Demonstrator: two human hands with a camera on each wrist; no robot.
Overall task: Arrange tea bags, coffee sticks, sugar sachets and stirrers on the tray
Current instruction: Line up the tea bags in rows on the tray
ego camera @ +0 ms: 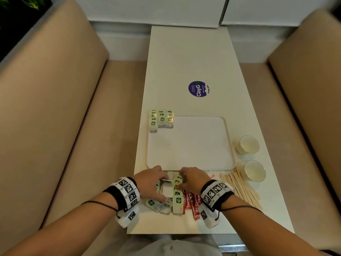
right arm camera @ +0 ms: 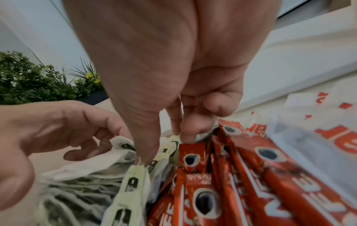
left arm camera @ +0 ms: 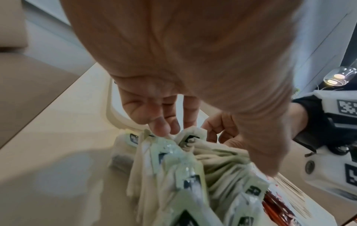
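Note:
A loose pile of pale green tea bags (ego camera: 168, 194) lies at the table's near edge, in front of the white tray (ego camera: 191, 145). My left hand (ego camera: 163, 188) curls over the pile from the left, its fingers (left arm camera: 163, 127) and thumb gripping several bags. My right hand (ego camera: 180, 181) comes in from the right; in the right wrist view its thumb and fingers (right arm camera: 144, 152) pinch the top of a tea bag (right arm camera: 135, 178). More tea bags (ego camera: 161, 120) lie in three neat rows on the tray's far left corner. Red coffee sticks (ego camera: 191, 202) lie under my right wrist.
White sugar sachets (ego camera: 212, 176) with red print peek out beyond my right hand. Wooden stirrers (ego camera: 241, 187) fan out at the right, beside two glass cups (ego camera: 248, 145) (ego camera: 254, 170). A purple sticker (ego camera: 198, 89) marks the table farther back. Beige benches flank the table.

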